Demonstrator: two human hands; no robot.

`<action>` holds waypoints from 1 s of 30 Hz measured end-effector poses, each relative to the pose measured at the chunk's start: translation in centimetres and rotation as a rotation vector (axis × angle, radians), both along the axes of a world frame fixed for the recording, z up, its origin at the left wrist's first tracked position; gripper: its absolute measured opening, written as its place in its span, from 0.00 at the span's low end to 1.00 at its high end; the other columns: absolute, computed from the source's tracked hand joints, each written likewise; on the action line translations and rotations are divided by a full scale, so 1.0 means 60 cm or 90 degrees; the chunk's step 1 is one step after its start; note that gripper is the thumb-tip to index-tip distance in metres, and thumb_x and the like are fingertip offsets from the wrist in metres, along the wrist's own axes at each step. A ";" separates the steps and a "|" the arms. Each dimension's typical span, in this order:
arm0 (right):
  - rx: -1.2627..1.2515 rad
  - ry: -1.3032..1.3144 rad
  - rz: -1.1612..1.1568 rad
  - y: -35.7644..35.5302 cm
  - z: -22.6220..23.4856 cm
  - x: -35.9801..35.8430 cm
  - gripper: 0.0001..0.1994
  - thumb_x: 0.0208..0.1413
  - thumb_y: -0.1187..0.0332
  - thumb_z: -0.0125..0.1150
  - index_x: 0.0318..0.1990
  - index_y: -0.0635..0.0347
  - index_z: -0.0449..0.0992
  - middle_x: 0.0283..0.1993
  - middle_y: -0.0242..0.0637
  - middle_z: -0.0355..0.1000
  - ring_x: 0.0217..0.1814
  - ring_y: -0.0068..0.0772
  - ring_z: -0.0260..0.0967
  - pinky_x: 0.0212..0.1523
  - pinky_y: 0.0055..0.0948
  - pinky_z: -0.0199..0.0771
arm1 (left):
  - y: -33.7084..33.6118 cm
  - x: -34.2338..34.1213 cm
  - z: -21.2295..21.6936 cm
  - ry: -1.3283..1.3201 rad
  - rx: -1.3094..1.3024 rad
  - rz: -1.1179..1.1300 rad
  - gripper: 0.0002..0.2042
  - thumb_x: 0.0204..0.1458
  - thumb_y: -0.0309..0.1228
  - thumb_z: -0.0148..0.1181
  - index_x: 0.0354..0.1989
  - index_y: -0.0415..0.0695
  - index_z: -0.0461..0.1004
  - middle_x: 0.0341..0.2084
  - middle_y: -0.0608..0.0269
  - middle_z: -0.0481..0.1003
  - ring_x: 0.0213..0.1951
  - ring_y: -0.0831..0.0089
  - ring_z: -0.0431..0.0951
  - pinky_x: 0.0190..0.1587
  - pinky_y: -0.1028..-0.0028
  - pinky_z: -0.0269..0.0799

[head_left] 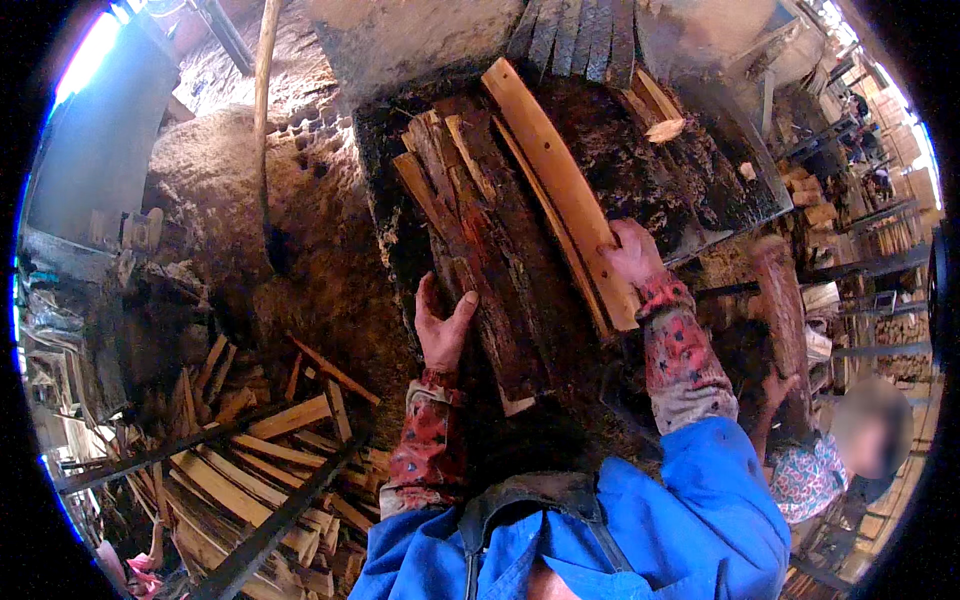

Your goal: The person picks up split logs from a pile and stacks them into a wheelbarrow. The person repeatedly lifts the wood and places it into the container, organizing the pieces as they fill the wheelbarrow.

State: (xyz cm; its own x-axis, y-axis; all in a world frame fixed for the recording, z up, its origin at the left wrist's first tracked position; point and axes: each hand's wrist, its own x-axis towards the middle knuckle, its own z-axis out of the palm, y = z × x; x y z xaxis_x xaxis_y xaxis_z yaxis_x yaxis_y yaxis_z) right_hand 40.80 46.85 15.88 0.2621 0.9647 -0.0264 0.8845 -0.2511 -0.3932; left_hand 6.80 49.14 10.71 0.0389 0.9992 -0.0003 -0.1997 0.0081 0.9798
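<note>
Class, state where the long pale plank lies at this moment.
In the head view the pale plank lies upper centre, on the right edge of the bundle of dark slats, its near end under the right hand.

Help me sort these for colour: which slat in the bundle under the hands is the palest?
The long curved slat under the right hand, on the bundle's right side. It is light tan and clean-cut; the other slats are dark reddish-brown and rough.

The dark, rough-barked split wood slabs look coarse and matt beside the pale, smooth sawn curved plank, while the blue jacket is plain matt cloth and the red patterned sleeves soft printed fabric.
</note>
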 end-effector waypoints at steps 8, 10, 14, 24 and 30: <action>0.128 0.148 0.143 -0.012 0.004 -0.062 0.20 0.53 0.60 0.62 0.48 0.66 0.74 0.39 0.48 0.67 0.41 0.51 0.69 0.43 0.40 0.71 | 0.022 0.021 -0.023 0.003 -0.051 -0.024 0.41 0.46 0.39 0.72 0.64 0.34 0.55 0.60 0.50 0.60 0.60 0.63 0.63 0.59 0.62 0.66; 0.202 0.179 0.075 0.011 -0.025 -0.049 0.20 0.54 0.57 0.61 0.45 0.67 0.75 0.38 0.48 0.68 0.41 0.52 0.68 0.41 0.42 0.70 | 0.022 0.023 -0.005 0.008 -0.068 -0.028 0.41 0.46 0.39 0.72 0.64 0.33 0.55 0.60 0.49 0.60 0.60 0.63 0.63 0.60 0.63 0.65; 0.237 0.040 0.194 0.058 -0.057 -0.040 0.22 0.56 0.52 0.58 0.39 0.68 0.75 0.37 0.51 0.70 0.39 0.55 0.68 0.39 0.45 0.69 | 0.023 0.030 -0.011 -0.022 -0.094 -0.022 0.40 0.46 0.37 0.72 0.63 0.33 0.56 0.57 0.51 0.65 0.58 0.65 0.65 0.59 0.66 0.63; 0.164 0.159 0.030 0.051 -0.051 -0.094 0.23 0.56 0.51 0.59 0.42 0.66 0.75 0.38 0.56 0.72 0.41 0.57 0.70 0.39 0.45 0.72 | 0.015 0.022 0.059 0.101 -0.126 -0.008 0.39 0.43 0.41 0.74 0.57 0.30 0.62 0.48 0.56 0.72 0.50 0.70 0.72 0.55 0.70 0.66; 0.218 0.244 0.056 -0.025 -0.043 -0.144 0.17 0.57 0.58 0.61 0.40 0.66 0.73 0.35 0.49 0.69 0.37 0.50 0.69 0.36 0.41 0.70 | -0.058 -0.016 0.051 0.216 -0.173 0.023 0.39 0.43 0.44 0.73 0.58 0.30 0.63 0.49 0.53 0.72 0.51 0.68 0.72 0.55 0.69 0.66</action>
